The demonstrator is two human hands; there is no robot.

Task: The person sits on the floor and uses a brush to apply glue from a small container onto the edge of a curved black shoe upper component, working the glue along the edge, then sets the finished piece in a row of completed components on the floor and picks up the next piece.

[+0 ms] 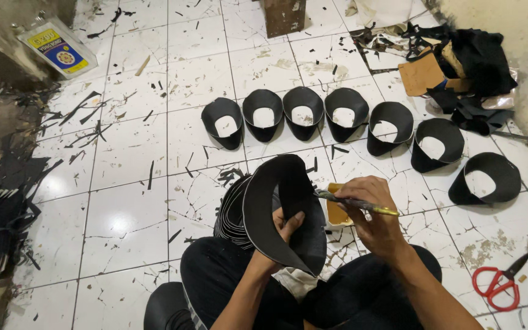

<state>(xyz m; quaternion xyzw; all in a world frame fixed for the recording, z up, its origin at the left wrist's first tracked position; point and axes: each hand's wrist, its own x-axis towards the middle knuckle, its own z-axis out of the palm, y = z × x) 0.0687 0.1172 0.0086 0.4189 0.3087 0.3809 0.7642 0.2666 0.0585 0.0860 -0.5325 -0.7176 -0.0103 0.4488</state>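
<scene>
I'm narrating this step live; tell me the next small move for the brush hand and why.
Probably dip the brush into the yellow glue container just beneath it: the right hand holds the brush above it, while the left hand props the curved black piece open, ready for coating.

Seven curled black pieces [344, 113], one scissors [497, 282]

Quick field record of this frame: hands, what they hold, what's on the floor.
left hand: holds curved black piece
right hand: holds brush, tip at the piece
glue pot: yellow, behind the hands
floor row: seven black curved pieces on white tiles
stack: black pieces beside left hand
scissors: red, lower right
tin can: top left
</scene>
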